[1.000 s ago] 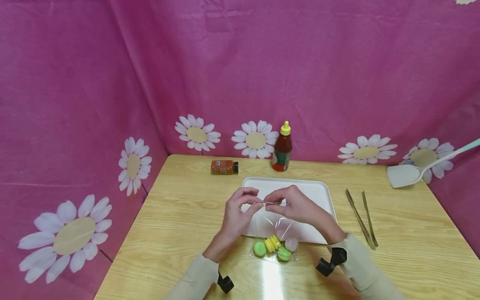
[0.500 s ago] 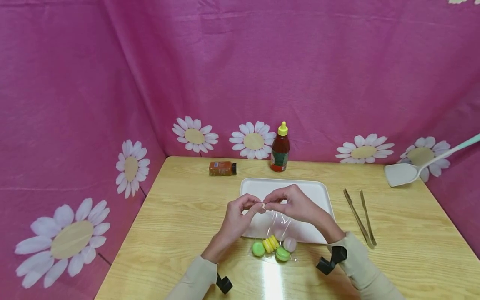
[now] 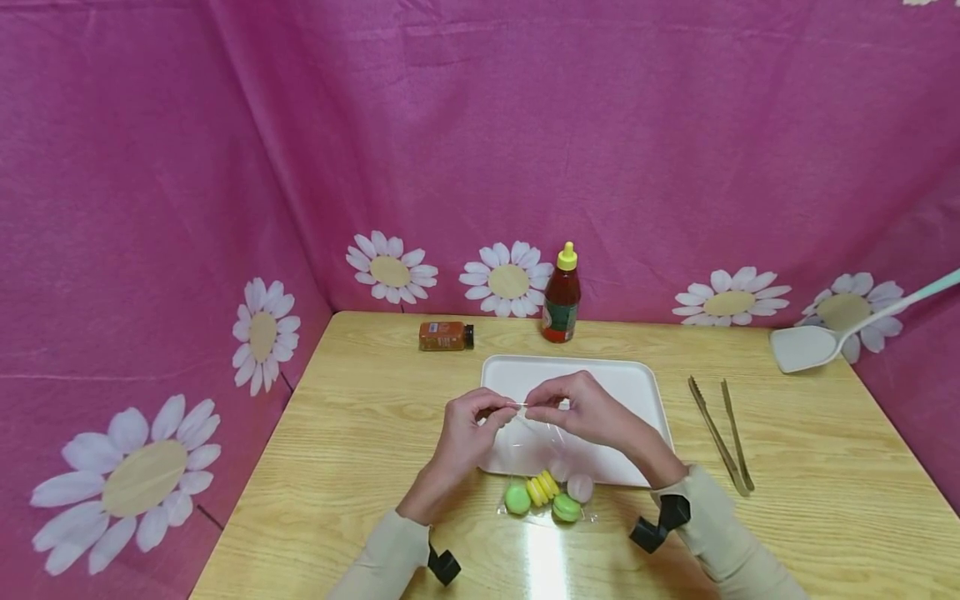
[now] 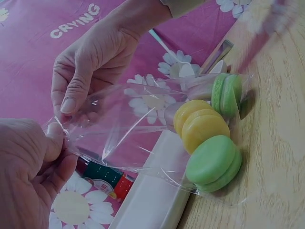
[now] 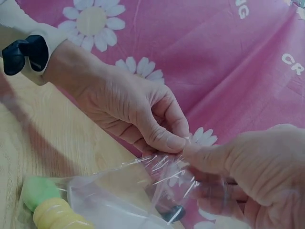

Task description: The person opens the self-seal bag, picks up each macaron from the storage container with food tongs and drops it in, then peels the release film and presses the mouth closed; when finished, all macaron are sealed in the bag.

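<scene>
A clear plastic bag hangs slanted from both hands, its lower end on the table in front of the white tray. Inside lie green macarons, yellow macarons and a pale lilac one. My left hand pinches the gathered top of the bag between thumb and fingers. Close beside it, my right hand pinches the same top edge. A thin light line runs between the two sets of fingertips; I cannot tell whether it is a tie or the bag's edge.
Behind the tray stand a red sauce bottle with a yellow cap and a spice jar on its side. Metal tongs lie right of the tray. A white spatula rests at the far right, by the flowered pink cloth.
The fingertips came close together half a second ago and are now slightly apart, the left hand having shifted a little to the left. The macarons stay in place.
</scene>
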Action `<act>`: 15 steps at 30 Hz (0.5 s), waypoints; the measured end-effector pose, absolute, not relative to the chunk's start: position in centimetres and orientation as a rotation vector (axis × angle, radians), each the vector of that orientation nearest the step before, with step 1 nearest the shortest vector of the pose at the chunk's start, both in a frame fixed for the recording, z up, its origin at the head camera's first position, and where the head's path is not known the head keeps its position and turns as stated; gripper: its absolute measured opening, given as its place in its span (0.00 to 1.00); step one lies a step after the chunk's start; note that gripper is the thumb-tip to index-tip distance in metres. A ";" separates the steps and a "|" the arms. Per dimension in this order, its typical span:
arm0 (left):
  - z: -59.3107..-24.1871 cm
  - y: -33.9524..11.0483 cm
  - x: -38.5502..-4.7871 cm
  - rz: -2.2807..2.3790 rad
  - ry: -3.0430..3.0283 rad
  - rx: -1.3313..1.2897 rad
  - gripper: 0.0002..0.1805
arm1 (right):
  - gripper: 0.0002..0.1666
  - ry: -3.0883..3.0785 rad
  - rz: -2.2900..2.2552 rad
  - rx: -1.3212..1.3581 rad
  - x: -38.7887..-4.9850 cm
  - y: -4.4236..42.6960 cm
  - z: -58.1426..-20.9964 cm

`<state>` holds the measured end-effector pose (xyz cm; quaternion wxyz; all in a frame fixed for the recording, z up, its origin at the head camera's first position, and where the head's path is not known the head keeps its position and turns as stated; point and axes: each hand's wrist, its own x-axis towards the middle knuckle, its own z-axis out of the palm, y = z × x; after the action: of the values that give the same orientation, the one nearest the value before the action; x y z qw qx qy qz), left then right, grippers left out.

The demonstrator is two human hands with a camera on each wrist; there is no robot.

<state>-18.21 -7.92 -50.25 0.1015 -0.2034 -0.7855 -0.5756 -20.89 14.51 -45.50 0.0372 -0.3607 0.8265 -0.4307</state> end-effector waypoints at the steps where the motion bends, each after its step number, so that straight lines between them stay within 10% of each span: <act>1: -50.3 -7.9 -18.2 -1.708 -2.323 -0.601 0.04 | 0.05 2.539 -1.306 -1.110 -20.9 14.5 -45.4; 15: -50.2 -7.5 -18.0 -1.594 -2.255 -0.556 0.02 | 0.02 2.649 -1.210 -1.189 -20.8 14.4 -45.9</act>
<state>-18.01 -7.54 -50.25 0.1616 -0.1949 -0.7900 -0.5583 -20.83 14.38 -45.89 -0.0023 -0.3781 0.8421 -0.3847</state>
